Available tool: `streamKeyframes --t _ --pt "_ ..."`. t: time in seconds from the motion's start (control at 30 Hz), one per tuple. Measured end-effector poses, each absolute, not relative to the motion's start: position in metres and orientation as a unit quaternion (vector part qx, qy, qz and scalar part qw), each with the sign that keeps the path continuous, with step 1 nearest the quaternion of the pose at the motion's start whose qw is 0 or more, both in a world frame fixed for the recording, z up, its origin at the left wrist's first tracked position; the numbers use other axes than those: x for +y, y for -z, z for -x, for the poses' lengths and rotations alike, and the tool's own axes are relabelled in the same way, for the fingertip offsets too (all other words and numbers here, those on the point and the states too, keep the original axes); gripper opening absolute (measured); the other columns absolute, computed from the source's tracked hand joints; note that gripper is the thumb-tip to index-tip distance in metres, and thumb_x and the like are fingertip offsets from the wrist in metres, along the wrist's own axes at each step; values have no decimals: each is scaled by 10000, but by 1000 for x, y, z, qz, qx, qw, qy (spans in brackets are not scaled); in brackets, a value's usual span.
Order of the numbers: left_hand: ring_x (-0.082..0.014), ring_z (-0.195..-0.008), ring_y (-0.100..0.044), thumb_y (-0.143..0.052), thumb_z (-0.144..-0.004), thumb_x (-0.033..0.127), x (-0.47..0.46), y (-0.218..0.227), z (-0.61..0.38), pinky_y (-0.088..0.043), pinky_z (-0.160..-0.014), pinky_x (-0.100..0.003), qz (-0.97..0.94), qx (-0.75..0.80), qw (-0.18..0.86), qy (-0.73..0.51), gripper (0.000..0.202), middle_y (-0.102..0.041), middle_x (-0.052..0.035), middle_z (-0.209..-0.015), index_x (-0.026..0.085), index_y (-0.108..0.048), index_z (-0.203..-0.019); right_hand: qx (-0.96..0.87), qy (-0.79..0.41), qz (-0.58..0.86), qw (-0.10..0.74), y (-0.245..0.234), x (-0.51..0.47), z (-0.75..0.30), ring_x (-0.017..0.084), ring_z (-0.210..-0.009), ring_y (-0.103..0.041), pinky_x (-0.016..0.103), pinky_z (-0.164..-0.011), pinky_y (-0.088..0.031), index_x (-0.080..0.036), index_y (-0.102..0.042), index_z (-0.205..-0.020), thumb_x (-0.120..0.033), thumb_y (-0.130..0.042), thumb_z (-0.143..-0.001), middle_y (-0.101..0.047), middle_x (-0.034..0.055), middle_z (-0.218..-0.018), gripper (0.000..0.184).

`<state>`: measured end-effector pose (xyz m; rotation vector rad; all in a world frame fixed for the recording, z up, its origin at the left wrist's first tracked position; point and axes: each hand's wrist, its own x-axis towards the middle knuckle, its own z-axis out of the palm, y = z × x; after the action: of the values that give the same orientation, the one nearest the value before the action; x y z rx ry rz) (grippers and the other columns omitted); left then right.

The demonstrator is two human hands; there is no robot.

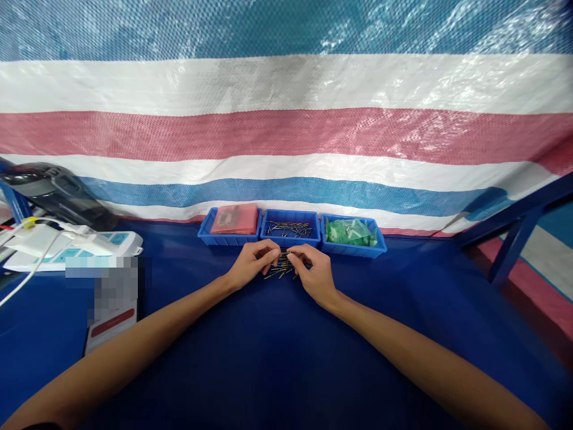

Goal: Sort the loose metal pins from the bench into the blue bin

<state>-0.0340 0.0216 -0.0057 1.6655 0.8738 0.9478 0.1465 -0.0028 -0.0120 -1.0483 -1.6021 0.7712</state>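
Observation:
Both my hands rest on a dark blue table cover, over a small heap of thin brass-coloured pins [281,272]. My left hand [251,263] has its fingers curled in a pinch at the heap's left side. My right hand [313,272] pinches at the heap's right side, fingertips almost meeting the left ones. What each pinch holds is too small to make out. Just behind the hands stand three small blue trays: the left tray [205,230] holds reddish packets, the middle tray [290,239] holds more pins, the right tray [379,242] holds green packets.
A white power strip with cables [71,246] and a black device [54,191] lie at the left. A white and red card [110,328] lies near my left forearm. A striped tarp [286,131] hangs behind. A blue frame [519,227] stands at the right.

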Motion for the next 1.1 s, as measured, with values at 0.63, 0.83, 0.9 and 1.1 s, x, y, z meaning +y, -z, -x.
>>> streamKeyframes --t 0.63,0.83,0.9,1.1 --pt "-46 -427 -461 -561 -871 403 22 7 33 -365 -432 -169 -673 369 498 -403 296 -561 15 -624 122 -589 -783 -656 -332 439 516 11 -3 -146 111 -568 -556 236 -541 -469 -181 -667 -931 -284 -565 -867 -626 23 -763 159" --pt "-46 -423 -459 -559 -873 405 22 6 33 -359 -428 -169 -672 373 499 -400 297 -559 17 -614 123 -591 -786 -652 -334 439 520 12 -4 -147 109 -566 -544 235 -547 -466 -181 -659 -930 -300 -543 -883 -612 17 -739 173" --pt "-46 -423 -459 -559 -872 407 21 6 33 -360 -429 -169 -673 373 498 -399 301 -560 16 -615 122 -591 -782 -651 -333 438 523 12 -4 -147 107 -564 -542 234 -549 -466 -181 -657 -928 -303 -540 -885 -610 16 -739 174" --pt "-47 -422 -458 -550 -874 412 21 5 33 -361 -429 -172 -672 372 498 -402 307 -562 12 -616 120 -593 -789 -656 -330 437 520 12 -4 -147 111 -576 -545 236 -556 -468 -183 -656 -929 -307 -536 -887 -607 20 -749 177"
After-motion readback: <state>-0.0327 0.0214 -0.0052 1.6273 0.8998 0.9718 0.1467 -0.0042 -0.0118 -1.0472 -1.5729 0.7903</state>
